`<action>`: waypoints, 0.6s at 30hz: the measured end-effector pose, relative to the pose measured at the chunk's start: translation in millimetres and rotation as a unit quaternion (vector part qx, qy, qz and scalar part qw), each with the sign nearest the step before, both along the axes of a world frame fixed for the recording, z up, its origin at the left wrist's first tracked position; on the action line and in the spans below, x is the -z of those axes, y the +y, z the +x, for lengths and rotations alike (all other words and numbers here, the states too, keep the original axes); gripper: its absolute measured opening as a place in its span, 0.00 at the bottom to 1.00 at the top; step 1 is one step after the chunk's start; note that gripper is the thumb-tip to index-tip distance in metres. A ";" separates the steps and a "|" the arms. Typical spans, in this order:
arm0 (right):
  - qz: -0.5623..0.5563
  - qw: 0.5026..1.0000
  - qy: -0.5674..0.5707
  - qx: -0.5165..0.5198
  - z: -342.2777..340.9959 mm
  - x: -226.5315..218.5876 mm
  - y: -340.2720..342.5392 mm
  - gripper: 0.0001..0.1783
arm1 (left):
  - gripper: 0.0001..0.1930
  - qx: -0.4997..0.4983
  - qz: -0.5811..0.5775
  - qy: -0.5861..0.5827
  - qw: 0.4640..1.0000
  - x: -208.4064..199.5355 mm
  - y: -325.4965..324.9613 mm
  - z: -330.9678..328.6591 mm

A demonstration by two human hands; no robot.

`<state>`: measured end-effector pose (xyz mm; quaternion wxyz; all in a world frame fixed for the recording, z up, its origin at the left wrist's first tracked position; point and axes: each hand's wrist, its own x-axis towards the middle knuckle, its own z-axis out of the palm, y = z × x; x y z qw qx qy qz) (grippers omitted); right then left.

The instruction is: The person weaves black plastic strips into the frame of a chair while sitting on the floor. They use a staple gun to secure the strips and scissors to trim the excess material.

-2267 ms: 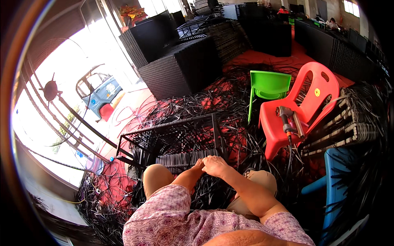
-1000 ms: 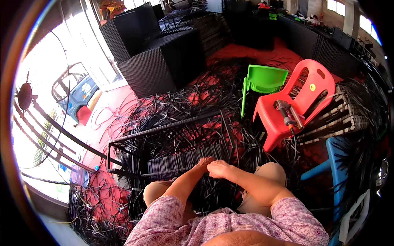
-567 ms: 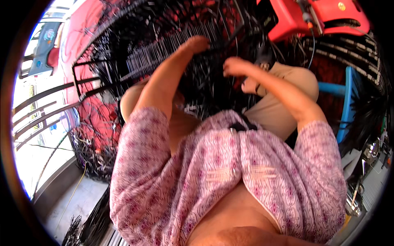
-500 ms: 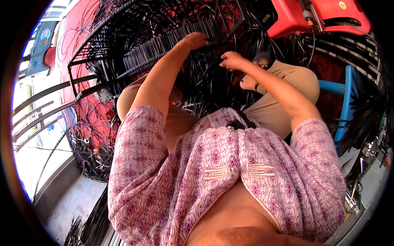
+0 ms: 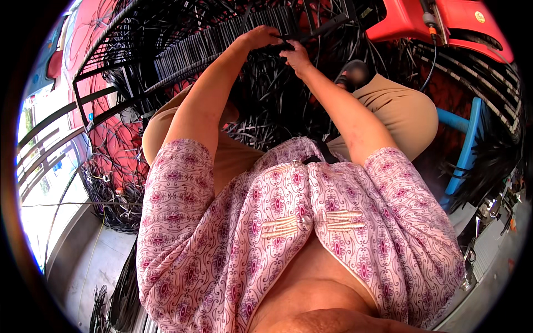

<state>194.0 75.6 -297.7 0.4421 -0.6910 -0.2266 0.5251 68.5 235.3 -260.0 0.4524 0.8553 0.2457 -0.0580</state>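
Both arms reach forward from the short patterned sleeves. Left arm (image 5: 206, 94) slants from left of center up to upper center, elbow nearly straight; right arm (image 5: 344, 102) angles up and leftward from right of center. They converge at upper center.

Black frame (image 5: 194, 57) with a ribbed woven panel fills upper left to upper center, running just beyond and left of the hands; left hand (image 5: 261, 37) sits at the panel's near edge, palm down, fingers pointing right. Loose black strips (image 5: 264, 108) heap below the hands, between the knees. Red chair (image 5: 461, 25) upper right, well apart from the hands; blue plastic piece (image 5: 467, 147) at right.

Right hand (image 5: 298, 57) is just beside the left, fingers bent toward it, fingertips nearly meeting. Dark strip (image 5: 286, 45) lies between them; can't tell which fingers grip it.
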 end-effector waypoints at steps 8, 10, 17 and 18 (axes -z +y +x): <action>0.085 0.976 -0.195 -0.044 -4.7 9.4 2.1 0.12 | 0.19 -0.006 0.003 -0.021 1.000 9.0 -1.4 -4.6; 0.066 0.979 -0.189 -0.044 -7.7 -0.7 -5.0 0.12 | 0.19 -0.015 0.039 -0.052 0.998 5.8 -8.0 -9.3; -0.045 0.997 0.054 -0.043 5.4 -42.9 -6.0 0.11 | 0.19 -0.123 0.080 -0.098 0.984 -3.0 -38.5 -21.8; -0.069 0.993 0.081 -0.053 8.6 -48.5 -3.2 0.11 | 0.19 -0.136 0.128 -0.105 0.977 -5.3 -44.2 -23.7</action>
